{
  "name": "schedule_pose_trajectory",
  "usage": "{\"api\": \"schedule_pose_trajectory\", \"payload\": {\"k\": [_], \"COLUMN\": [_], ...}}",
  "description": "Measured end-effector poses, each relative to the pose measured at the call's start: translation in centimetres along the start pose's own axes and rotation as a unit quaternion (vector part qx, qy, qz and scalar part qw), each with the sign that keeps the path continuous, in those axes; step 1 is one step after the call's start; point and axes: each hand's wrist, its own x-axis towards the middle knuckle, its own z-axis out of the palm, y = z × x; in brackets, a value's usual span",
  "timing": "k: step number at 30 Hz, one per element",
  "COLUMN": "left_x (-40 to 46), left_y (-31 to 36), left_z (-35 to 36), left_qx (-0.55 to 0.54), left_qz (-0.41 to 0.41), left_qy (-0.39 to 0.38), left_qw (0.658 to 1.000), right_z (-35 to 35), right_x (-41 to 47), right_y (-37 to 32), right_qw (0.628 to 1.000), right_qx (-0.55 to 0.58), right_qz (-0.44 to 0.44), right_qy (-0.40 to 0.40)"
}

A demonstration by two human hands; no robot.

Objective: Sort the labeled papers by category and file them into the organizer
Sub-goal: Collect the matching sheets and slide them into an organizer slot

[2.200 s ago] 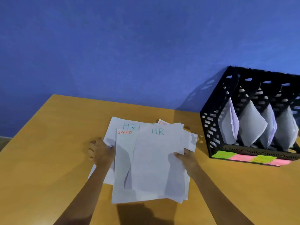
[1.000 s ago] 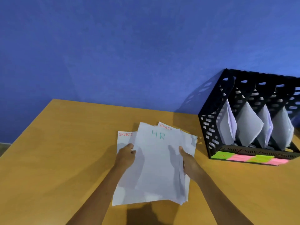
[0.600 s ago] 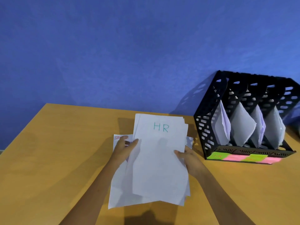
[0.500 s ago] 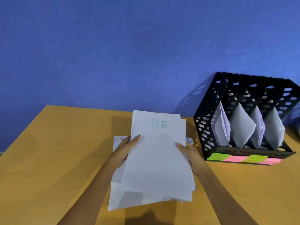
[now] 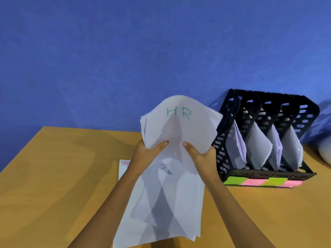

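HR papers [image 5: 179, 129] now lifted off table [image 5: 53, 176], gripped by left hand [image 5: 148, 154] and right hand [image 5: 200, 156]; SPORTS sheet [image 5: 123, 167] left behind. HR batch judged ready for organizer [image 5: 265, 140] at right.

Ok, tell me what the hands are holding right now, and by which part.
Both the left hand and the right hand grip the HR papers around mid-height, at the side edges, thumbs on the front.

The wooden tabletop [image 5: 53, 176] carries a black organizer [image 5: 265, 140] far right and loose papers [image 5: 161, 212] near centre.
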Motion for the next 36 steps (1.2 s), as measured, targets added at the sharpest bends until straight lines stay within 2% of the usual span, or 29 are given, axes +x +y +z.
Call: {"api": "schedule_pose_trajectory", "payload": {"k": [3,10,14,21,24,28,31,33,36], "left_x": [0.4,0.7,1.8,2.6,1.8,1.1,1.5,1.8,2.5], "left_y": [-0.9,-4.0,-4.6,-4.3,-5.7,-6.4,-5.7,-5.1,-3.9], "left_z": [0.3,0.2,0.2,0.8,0.9,1.3,2.2,2.9,4.6], "left_qx": [-0.004,0.021,0.012,0.006,0.027,0.039,0.03,0.052,0.128], "left_qz": [-0.025,-0.099,-0.12,-0.111,-0.111,-0.124,-0.127,-0.117,-0.086], "left_qy": [-0.005,-0.03,-0.009,0.015,0.0,-0.001,-0.022,-0.028,0.058], "left_qw": [1.0,0.994,0.993,0.994,0.993,0.992,0.991,0.991,0.986], "right_z": [-0.3,-0.9,-0.8,-1.4,-1.9,-3.0,-4.3,-5.2,-6.7], "right_x": [-0.2,-0.1,0.8,1.8,1.2,0.9,1.5,1.8,1.9], "right_y": [0.8,4.5,4.7,3.9,5.0,5.6,4.9,4.2,3.2], "right_qw": [1.0,0.993,0.993,0.997,0.995,0.992,0.991,0.988,0.963], "right_qx": [-0.001,-0.046,-0.056,0.019,-0.011,-0.055,-0.099,-0.15,-0.245], "right_qz": [0.012,0.1,0.091,0.069,0.104,0.116,0.089,0.034,-0.1], "right_qy": [0.006,0.035,0.042,0.033,0.0,-0.007,-0.009,-0.025,-0.055]}}
